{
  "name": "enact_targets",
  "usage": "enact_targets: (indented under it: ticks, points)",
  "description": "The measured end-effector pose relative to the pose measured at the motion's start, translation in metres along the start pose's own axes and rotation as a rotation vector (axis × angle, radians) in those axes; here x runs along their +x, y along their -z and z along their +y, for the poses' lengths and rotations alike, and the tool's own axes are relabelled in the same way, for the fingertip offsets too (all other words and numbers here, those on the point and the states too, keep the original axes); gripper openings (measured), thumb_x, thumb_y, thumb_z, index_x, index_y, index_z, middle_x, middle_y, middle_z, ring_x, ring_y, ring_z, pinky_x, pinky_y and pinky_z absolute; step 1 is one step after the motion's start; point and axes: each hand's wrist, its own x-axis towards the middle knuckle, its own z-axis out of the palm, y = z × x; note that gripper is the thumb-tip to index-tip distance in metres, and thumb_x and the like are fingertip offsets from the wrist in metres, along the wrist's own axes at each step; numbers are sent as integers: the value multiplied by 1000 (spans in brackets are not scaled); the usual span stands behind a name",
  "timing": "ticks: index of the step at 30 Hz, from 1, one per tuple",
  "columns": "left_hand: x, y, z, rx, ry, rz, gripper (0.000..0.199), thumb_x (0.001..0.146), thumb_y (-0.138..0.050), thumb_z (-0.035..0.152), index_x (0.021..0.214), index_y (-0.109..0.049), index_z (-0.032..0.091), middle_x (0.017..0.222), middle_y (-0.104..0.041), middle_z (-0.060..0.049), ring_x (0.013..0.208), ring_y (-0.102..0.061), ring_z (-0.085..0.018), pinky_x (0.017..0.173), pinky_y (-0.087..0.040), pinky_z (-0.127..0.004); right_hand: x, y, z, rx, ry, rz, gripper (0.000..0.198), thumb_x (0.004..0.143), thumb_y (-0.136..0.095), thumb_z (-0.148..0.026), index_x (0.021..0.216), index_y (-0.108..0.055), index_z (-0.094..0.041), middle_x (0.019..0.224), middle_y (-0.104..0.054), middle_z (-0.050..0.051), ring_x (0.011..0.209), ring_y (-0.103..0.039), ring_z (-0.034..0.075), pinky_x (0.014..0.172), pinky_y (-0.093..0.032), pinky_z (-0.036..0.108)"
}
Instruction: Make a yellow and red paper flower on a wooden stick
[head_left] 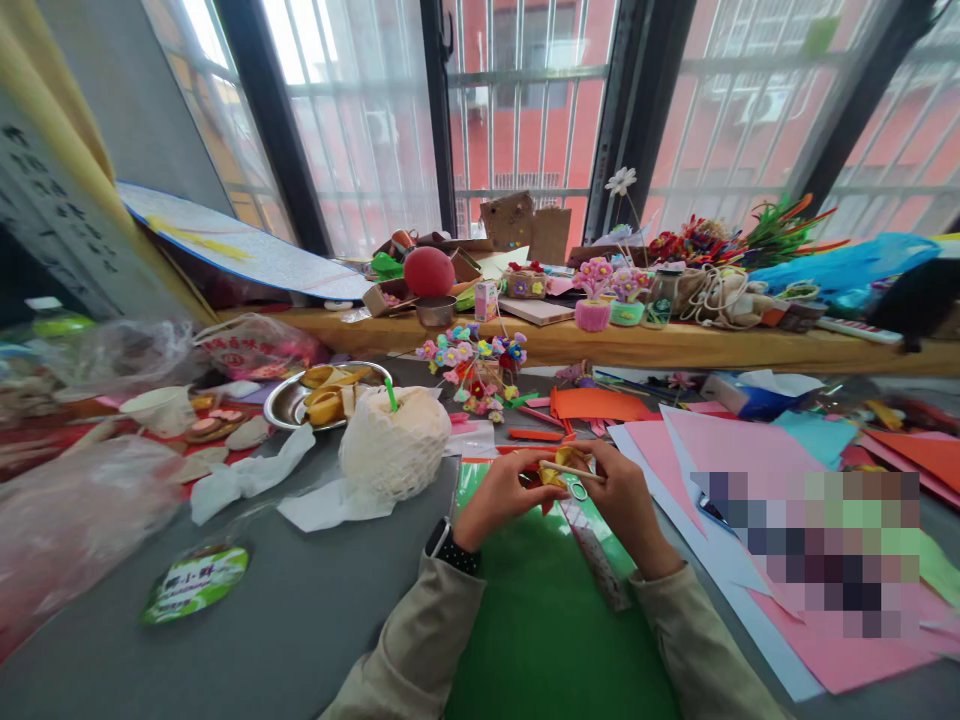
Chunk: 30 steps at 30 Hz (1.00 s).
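Observation:
My left hand (501, 498) is closed in a pinch on a small curled yellow piece (553, 474), perhaps paper; its exact kind is hard to make out. In my right hand (621, 500) is a thin pale wooden stick (574, 471), which lies across the yellow piece. Both hands are close together above a green mat (555, 620). Below my right hand, scissors with a pale ring handle (578, 491) and a ruler (596, 555) lie on the mat. Orange strips (534, 435) are just beyond my fingers.
A coconut in white netting (394, 445) with a green straw stands left, before a metal bowl (281, 400) of peels. Pink paper sheets (795, 640) cover the right side. Colourful craft flowers (480, 365) stand ahead; a wooden ledge (360, 328) crowded with crafts runs behind.

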Motion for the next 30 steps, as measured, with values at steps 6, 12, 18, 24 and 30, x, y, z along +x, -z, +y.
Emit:
enact_targets:
  ticks: [6, 12, 18, 24, 30]
  points:
    - [2, 6, -6, -4, 56, -8, 36, 71, -44, 41, 88, -61, 14, 81, -62, -5, 69, -54, -13, 61, -40, -20, 1, 1, 3, 40, 59, -54, 18, 74, -44, -21, 84, -58, -18, 78, -64, 3, 63, -56, 13, 53, -41, 21]
    - [2, 5, -2, -37, 55, -4, 37, 74, -39, 41, 78, -62, 12, 68, -60, -3, 60, -49, -10, 54, -36, -18, -1, 1, 0, 8, 58, -31, 16, 74, -44, -20, 82, -58, -18, 75, -63, 3, 62, -56, 13, 52, -41, 21]
    - [3, 3, -1, -166, 95, 3, 41, 72, -40, 46, 64, -60, 10, 54, -51, 0, 50, -42, -7, 46, -31, -17, -2, 0, -3, -17, 58, 25, 13, 72, -46, -18, 78, -57, -17, 69, -60, 2, 55, -52, 12, 49, -38, 21]
    - [4, 2, -5, -578, 359, -28, 43, 71, -42, 48, 86, -56, 9, 70, -55, -6, 52, -51, -9, 48, -38, -20, -4, -1, -7, 37, 101, 76, 11, 72, -46, -17, 78, -55, -17, 69, -59, 2, 53, -50, 10, 45, -36, 19]
    - [0, -1, -3, -754, 305, -161, 39, 70, -50, 39, 97, -54, 11, 73, -56, -7, 59, -54, -12, 53, -42, -23, -5, -1, -3, 26, 80, 100, 15, 73, -44, -19, 85, -54, -18, 76, -59, 3, 60, -52, 12, 49, -38, 21]
